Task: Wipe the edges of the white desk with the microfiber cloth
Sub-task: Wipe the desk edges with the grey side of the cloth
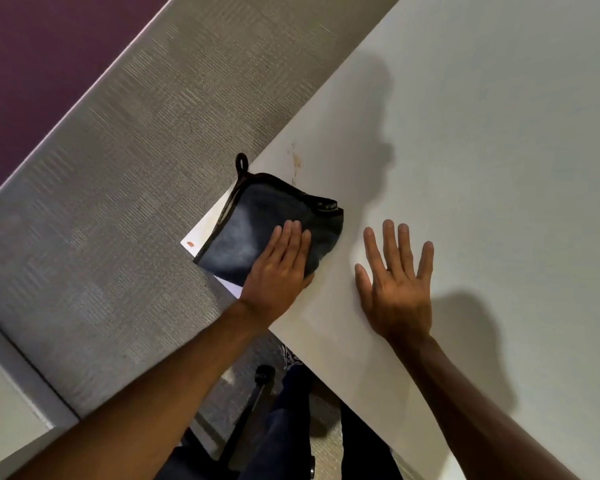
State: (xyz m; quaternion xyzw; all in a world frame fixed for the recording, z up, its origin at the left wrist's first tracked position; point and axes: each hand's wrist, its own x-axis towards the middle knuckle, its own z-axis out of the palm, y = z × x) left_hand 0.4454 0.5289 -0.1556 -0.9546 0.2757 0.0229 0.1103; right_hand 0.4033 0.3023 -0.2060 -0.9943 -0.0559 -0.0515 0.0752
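**Cloth on the left corner, under my left hand**

My left hand (278, 268) lies flat, fingers straight and together, pressing the microfiber cloth (250, 233) onto the left corner of the white desk (482, 133). The cloth covers most of that corner and lies along the edge that runs far and right beside the grey partition (136, 150).

My right hand (395, 292) rests bare on the desktop just right of the cloth, fingers spread, holding nothing. The two hands are near each other but apart.

Brownish stains (296, 162) sit on that edge just beyond the cloth's far side. My left hand is the nearer one, so I judge the next stroke is a push along that edge, away from me.
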